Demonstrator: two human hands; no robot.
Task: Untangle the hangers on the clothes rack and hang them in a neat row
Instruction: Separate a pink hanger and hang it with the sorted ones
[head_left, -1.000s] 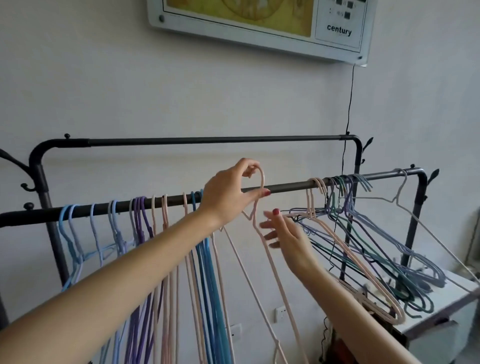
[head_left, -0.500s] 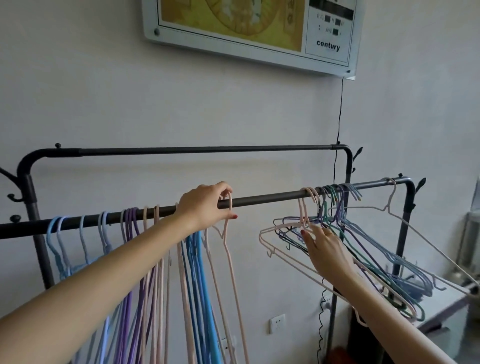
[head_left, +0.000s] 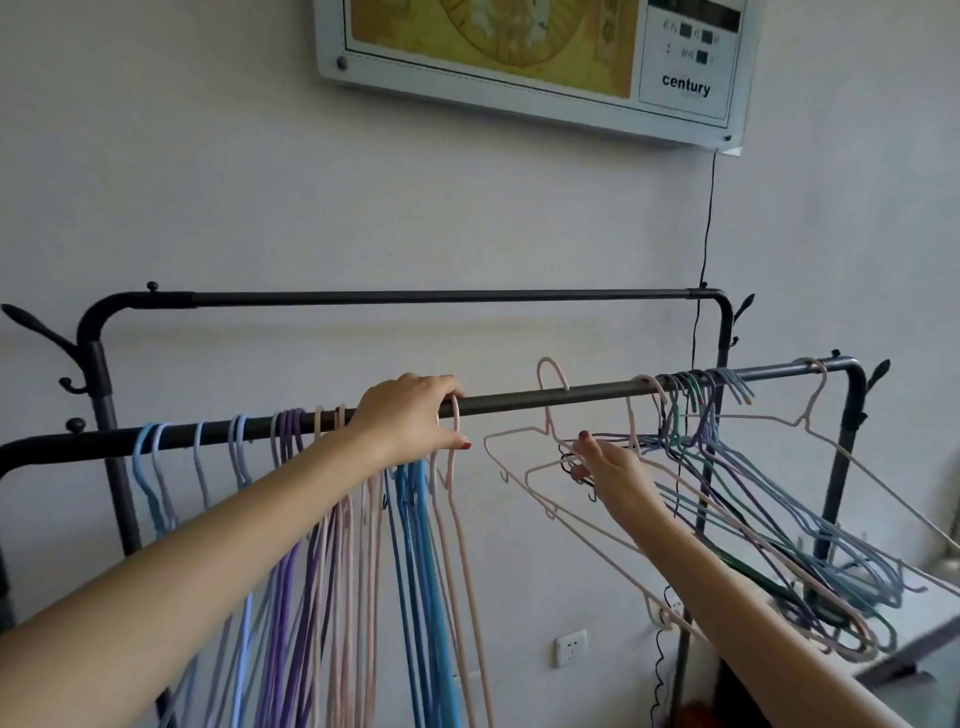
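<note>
Up on the front rail (head_left: 519, 401), a smooth, round, dark metal tube, thin coated-wire hangers hang in two groups. To the left, a straightened row (head_left: 311, 519) hangs edge-on: pale blue, then purple, pink, bright blue and pink again, their slim rounded hooks looped over the rail. The left hand (head_left: 410, 421) rests on the rail at the right end of this row, fingers curled over the tube and pinching the hook of a pink hanger (head_left: 457, 493) against it. Farther right, a tangled bunch (head_left: 779, 545) of blue, purple, green and pink hangers splays out at angles, hooks crowded together on the rail. The right hand (head_left: 613, 478) reaches into this bunch, fingers closed around thin wires near the neck of a lifted pink hanger (head_left: 550, 395), whose hook stands above the rail. Behind, a second, higher black rail (head_left: 441, 297) with curved corners spans the rack. On the pale matte wall hangs a glossy white-framed panel (head_left: 535, 57) printed "century", a thin black cord (head_left: 706, 223) dropping from it; a white socket (head_left: 570, 647) sits lower down.
</note>
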